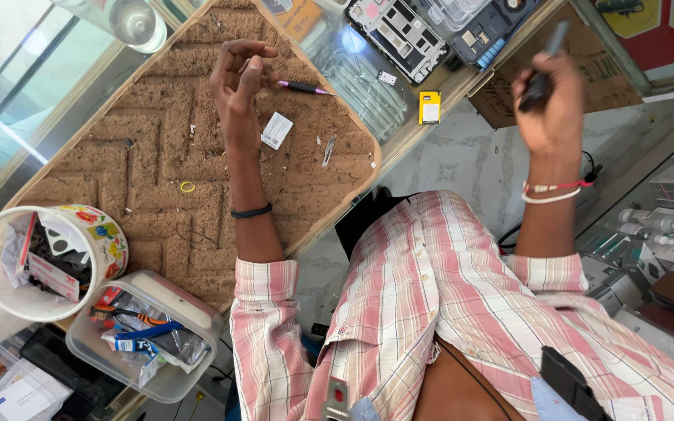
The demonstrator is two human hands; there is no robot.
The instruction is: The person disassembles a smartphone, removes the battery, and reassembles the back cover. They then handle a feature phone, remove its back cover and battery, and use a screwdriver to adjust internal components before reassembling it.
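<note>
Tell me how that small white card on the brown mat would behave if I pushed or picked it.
The white card looks thin and flat, so probably very light and slightly bendy. On the coarse woven mat it would likely snag rather than slide. Lying flat, it may be fiddly to lift by an edge; it should not roll.

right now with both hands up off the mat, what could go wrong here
1. The left hand is raised with fingers pinched; if it holds a tiny part, too small to tell, a drop into the coarse brown mat could lose it among the debris.
2. The right hand grips a dark tool beyond the counter edge; a slip would likely send it to the floor.
3. The pink-tipped pen tool could roll off the mat onto the glass.
</note>
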